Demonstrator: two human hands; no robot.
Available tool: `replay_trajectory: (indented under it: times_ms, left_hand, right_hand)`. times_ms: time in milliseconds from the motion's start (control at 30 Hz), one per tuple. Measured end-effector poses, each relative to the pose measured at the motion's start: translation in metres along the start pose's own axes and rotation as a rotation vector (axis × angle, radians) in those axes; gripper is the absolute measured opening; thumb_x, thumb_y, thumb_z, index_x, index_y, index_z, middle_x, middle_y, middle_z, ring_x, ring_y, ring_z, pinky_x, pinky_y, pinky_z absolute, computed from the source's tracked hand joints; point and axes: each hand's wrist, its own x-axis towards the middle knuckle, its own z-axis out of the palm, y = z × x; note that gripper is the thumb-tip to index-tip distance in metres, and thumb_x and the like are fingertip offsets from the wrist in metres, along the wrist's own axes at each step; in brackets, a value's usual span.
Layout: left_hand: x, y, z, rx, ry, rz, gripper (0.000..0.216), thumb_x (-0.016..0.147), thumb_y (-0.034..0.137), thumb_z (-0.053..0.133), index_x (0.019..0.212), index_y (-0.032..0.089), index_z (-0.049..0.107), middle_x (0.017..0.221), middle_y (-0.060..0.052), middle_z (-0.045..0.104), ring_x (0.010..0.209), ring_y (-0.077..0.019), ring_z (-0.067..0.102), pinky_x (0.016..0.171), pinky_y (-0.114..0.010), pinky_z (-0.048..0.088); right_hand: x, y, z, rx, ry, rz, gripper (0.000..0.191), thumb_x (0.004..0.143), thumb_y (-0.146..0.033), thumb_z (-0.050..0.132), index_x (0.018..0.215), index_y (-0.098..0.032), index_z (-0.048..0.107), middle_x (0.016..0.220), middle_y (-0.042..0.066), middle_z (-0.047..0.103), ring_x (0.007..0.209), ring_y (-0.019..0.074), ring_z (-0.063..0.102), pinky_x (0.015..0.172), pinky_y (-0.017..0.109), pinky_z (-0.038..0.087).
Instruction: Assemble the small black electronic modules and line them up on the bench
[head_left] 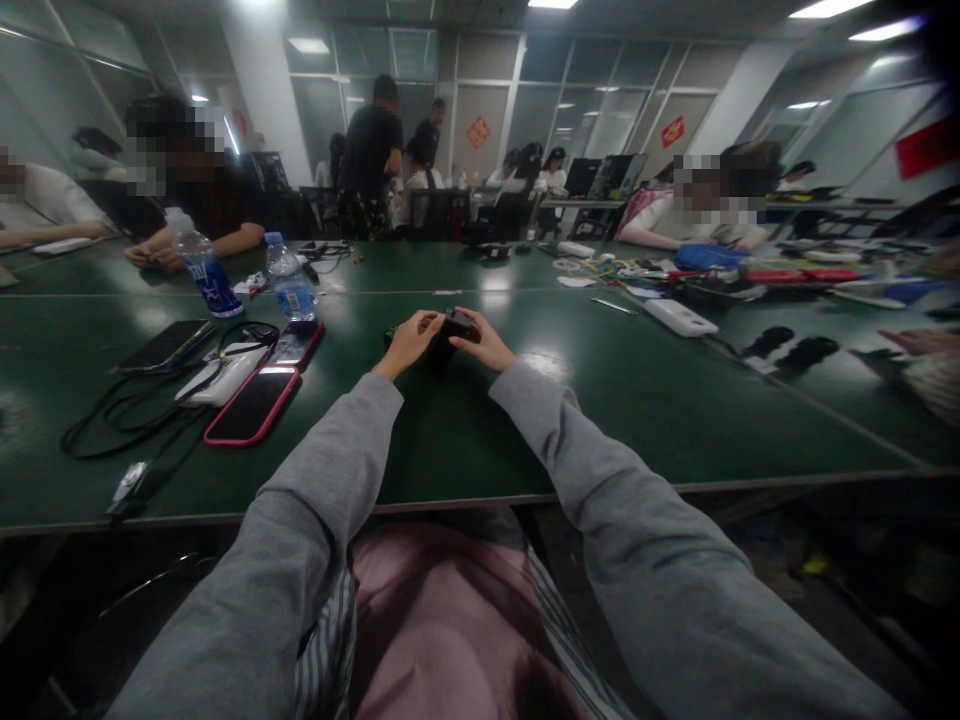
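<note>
Over the middle of the green table (450,450), a small dark boxy object (447,345) sits between my two hands; its exact kind is too dark to tell. My left hand (410,343) is closed on its left side, the fingers bent toward its top. On the other side my right hand (486,342) grips it, with the thumb across the near face and the fingers behind. Something small and dark green (390,337) shows just left of my left hand, partly hidden by it.
To the left lie a red-cased phone (253,405), a white power bank (223,376), black cables and a dark phone (166,346). Two bottles, one larger (204,265) and one smaller (291,280), stand behind them. A white device (681,318) and cluttered tools lie right. Several people sit around.
</note>
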Motion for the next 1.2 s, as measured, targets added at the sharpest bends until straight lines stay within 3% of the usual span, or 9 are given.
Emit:
replay_trajectory:
  times_ms: [633, 967, 1200]
  left_hand:
    - [-0.002, -0.001, 0.002, -0.115, 0.052, 0.017, 0.04, 0.089, 0.057, 0.057, 0.108, 0.022, 0.063, 0.108, -0.008, 0.07, 0.1, -0.0205, 0.067, 0.089, -0.036, 0.051]
    - [0.004, -0.002, 0.002, -0.257, 0.217, -0.126, 0.047, 0.089, 0.062, 0.053, 0.107, 0.018, 0.058, 0.106, -0.009, 0.069, 0.097, -0.0188, 0.066, 0.084, -0.032, 0.051]
    - [0.005, 0.002, 0.009, -0.346, 0.25, -0.144, 0.047, 0.088, 0.062, 0.055, 0.106, 0.018, 0.059, 0.104, -0.009, 0.068, 0.096, -0.0185, 0.065, 0.084, -0.031, 0.05]
  right_hand:
    - [-0.001, 0.002, 0.004, 0.058, 0.029, 0.031, 0.085, 0.062, -0.061, 0.08, 0.132, -0.026, 0.047, 0.127, 0.009, 0.06, 0.12, 0.0274, 0.057, 0.107, 0.051, 0.045]
    - [0.0, 0.002, -0.002, 0.224, 0.177, 0.136, 0.076, 0.055, -0.058, 0.085, 0.114, -0.024, 0.051, 0.114, 0.007, 0.063, 0.117, 0.0251, 0.056, 0.107, 0.049, 0.042]
    - [-0.004, -0.01, -0.007, 0.307, 0.088, 0.187, 0.066, 0.06, -0.054, 0.084, 0.111, -0.028, 0.052, 0.109, 0.003, 0.061, 0.11, 0.0226, 0.056, 0.098, 0.046, 0.048]
